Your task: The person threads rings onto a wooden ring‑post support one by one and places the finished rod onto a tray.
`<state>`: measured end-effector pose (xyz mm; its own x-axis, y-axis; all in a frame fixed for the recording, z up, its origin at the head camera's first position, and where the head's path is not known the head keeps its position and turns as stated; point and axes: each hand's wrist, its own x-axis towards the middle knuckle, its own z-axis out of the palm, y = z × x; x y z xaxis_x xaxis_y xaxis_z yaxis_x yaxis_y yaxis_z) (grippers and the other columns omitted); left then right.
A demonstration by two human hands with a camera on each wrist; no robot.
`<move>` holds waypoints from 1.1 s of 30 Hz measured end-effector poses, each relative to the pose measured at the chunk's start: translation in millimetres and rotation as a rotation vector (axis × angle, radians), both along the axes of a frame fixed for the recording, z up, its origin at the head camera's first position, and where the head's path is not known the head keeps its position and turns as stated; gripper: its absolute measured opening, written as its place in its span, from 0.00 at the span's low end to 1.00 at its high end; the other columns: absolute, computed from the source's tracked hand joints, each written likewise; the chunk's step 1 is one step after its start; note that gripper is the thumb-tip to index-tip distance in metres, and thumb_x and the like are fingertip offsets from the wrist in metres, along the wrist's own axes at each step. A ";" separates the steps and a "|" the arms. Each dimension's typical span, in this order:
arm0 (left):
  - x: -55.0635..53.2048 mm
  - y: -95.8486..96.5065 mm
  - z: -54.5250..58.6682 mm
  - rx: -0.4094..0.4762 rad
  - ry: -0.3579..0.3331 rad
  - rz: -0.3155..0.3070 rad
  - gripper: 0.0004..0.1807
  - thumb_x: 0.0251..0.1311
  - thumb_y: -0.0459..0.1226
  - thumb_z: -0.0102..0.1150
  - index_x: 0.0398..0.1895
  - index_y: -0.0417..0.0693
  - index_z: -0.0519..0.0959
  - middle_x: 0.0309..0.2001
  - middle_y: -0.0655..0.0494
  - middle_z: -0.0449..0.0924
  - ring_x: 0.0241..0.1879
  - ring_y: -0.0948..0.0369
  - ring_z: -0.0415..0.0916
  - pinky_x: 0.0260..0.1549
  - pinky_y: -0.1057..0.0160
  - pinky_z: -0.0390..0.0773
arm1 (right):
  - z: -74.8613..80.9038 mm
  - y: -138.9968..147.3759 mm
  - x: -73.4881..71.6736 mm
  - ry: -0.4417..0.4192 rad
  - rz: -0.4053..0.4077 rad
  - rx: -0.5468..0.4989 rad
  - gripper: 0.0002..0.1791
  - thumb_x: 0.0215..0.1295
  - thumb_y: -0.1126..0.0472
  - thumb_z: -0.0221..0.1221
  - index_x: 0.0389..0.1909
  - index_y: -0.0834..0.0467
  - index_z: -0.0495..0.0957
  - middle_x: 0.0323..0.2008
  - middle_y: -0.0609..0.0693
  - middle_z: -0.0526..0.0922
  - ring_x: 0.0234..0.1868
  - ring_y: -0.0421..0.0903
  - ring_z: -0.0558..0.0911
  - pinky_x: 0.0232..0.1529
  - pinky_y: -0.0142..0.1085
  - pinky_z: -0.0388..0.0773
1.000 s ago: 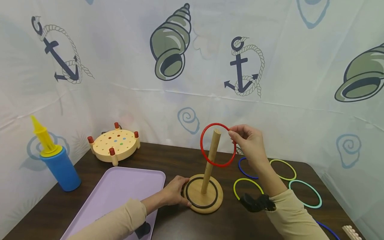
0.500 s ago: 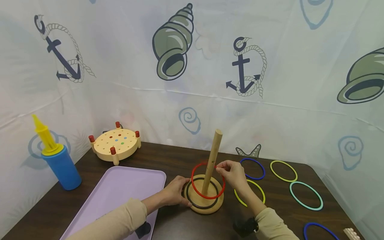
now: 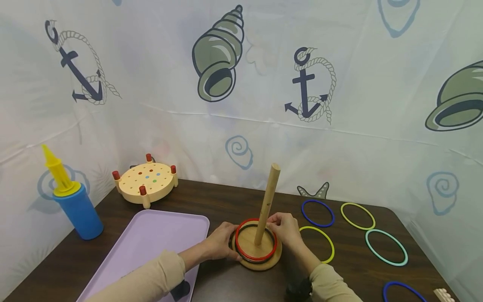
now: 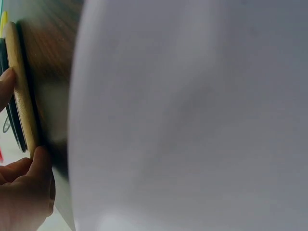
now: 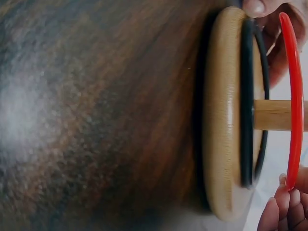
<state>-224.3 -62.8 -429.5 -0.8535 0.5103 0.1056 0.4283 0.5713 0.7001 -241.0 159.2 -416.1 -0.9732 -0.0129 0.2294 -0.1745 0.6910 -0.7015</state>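
A wooden peg stand has a round base [image 5: 224,120] and an upright dowel [image 3: 268,201]. My left hand [image 3: 219,242] grips the base by its left edge; in the left wrist view thumb and fingers lie at the base's rim [image 4: 23,96]. My right hand [image 3: 285,227] pinches a red ring [image 5: 296,106] on its right side. That ring encircles the dowel, low down, and the right wrist view shows a gap between it and the black ring [image 5: 247,96] lying on the base.
Right of the stand lie yellow rings [image 3: 332,247], blue rings [image 3: 303,209] and a turquoise ring [image 3: 405,253]. A lilac tray [image 3: 166,228] is at left, beyond it a blue-and-yellow pump [image 3: 81,214] and a round pegged wooden toy [image 3: 147,180]. A patterned curtain hangs behind.
My right hand has brought the red ring down from around the dowel's top to just above the base. The left hand has kept its hold on the base.
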 end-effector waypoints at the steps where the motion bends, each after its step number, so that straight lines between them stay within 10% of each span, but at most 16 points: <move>1: 0.0 0.2 -0.3 -0.001 0.005 0.000 0.43 0.30 0.36 0.78 0.55 0.29 0.70 0.51 0.39 0.70 0.53 0.46 0.69 0.55 0.45 0.67 | -1.4 -0.1 -0.3 0.009 0.000 0.012 0.02 0.50 0.67 0.66 0.23 0.59 0.82 0.19 0.47 0.82 0.19 0.36 0.70 0.21 0.30 0.66; 33: 0.2 -0.6 0.2 -0.010 -0.049 0.008 0.46 0.34 0.39 0.78 0.58 0.28 0.68 0.52 0.39 0.69 0.54 0.46 0.68 0.55 0.46 0.68 | -12.1 -4.2 -0.6 0.024 0.001 0.069 0.04 0.49 0.69 0.66 0.22 0.59 0.80 0.19 0.46 0.80 0.21 0.37 0.71 0.23 0.31 0.68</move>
<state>-224.2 -63.4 -429.3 -0.8613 0.5046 0.0587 0.3893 0.5814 0.7145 -241.6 155.0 -428.2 -0.9675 -0.0307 0.2509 -0.1913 0.7377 -0.6475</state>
